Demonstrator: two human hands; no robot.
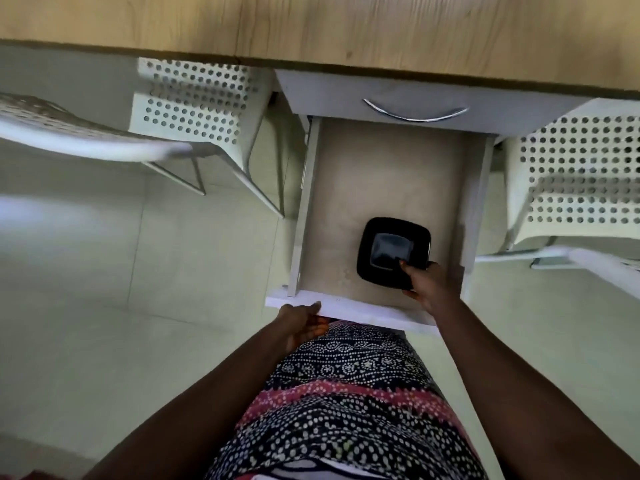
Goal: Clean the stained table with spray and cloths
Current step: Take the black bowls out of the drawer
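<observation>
I look straight down at a pulled-out white drawer under the wooden table top. A black square dish lies in the drawer, near its front right. My right hand grips the dish's near right corner, thumb on the rim. My left hand is below the drawer's white front panel at its left end, fingers straight, thumb touching the panel's edge. No spray bottle or cloth is in view.
A closed drawer with a curved metal handle sits above the open one. White perforated chairs stand at the left and right. Pale floor tiles spread to the left. My patterned skirt fills the bottom centre.
</observation>
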